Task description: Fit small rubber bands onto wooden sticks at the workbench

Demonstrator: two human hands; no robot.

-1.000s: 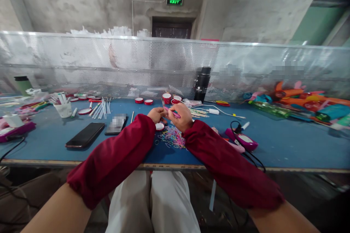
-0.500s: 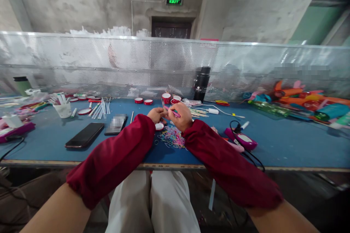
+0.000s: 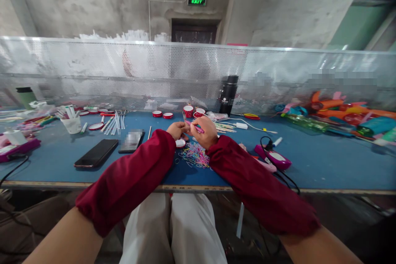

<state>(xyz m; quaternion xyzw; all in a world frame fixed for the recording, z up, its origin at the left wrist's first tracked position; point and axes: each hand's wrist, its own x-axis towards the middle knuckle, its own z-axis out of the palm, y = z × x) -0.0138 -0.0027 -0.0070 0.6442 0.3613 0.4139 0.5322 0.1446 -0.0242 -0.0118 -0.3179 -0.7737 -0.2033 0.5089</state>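
Both my hands meet over the middle of the blue table (image 3: 324,165). My right hand (image 3: 206,131) is closed on a thin pink stick (image 3: 194,127) that points left and up. My left hand (image 3: 177,129) is closed too, its fingertips pinched near the stick's tip; what they hold is too small to make out. A loose heap of small coloured rubber bands (image 3: 194,156) lies just below my hands. A small round red-and-white lid (image 3: 180,143) rests beside my left wrist. Dark red sleeves cover both forearms.
Two phones (image 3: 96,152) lie left of my arms. A black flask (image 3: 229,95) stands at the perforated metal screen (image 3: 93,74). Red-and-white lids (image 3: 157,114), white sticks (image 3: 114,123) and a cup (image 3: 71,124) sit far left. A pink device with a black cable (image 3: 274,157) lies right; colourful toys (image 3: 340,117) are piled far right.
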